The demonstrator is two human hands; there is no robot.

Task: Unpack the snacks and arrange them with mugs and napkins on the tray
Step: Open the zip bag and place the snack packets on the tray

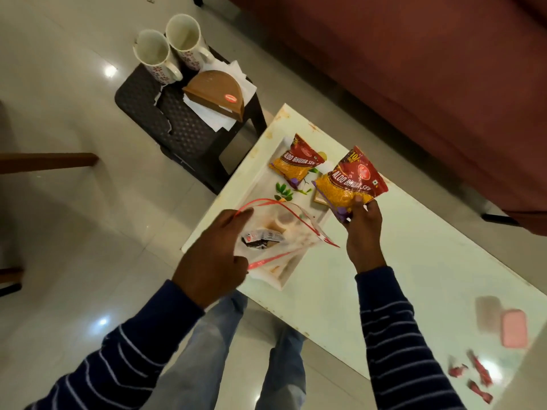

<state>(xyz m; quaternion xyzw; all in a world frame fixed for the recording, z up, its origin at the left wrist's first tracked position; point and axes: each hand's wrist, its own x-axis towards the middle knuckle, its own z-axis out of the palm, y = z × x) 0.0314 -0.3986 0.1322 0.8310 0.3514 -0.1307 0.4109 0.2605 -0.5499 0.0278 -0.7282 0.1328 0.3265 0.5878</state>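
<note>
So we've got the right hand [362, 229] pinching a red-and-yellow snack packet [350, 180] by its lower corner, held up in the air right of centre. Our left hand [213, 255] is clamped on the mouth of a clear zip bag [284, 232] with a red seal, holding it open over the near end of the white tray [266, 184]. There are a few small sachets [260, 236] left in the bag.

One matching packet [297, 164] already lies flat on the far end of the tray, long axis running roughly toward the upper right of the frame. The packet in our grip is tilted much the same way and hangs just right of that one, so the free spot on the tray sits down and left of it. Right hand is clearly the one to set it down, we'd say.

Mugs [165, 51] and the brown napkin holder [216, 93] sit on the dark stool [139, 99] at upper left, well apart from the tray.
</note>
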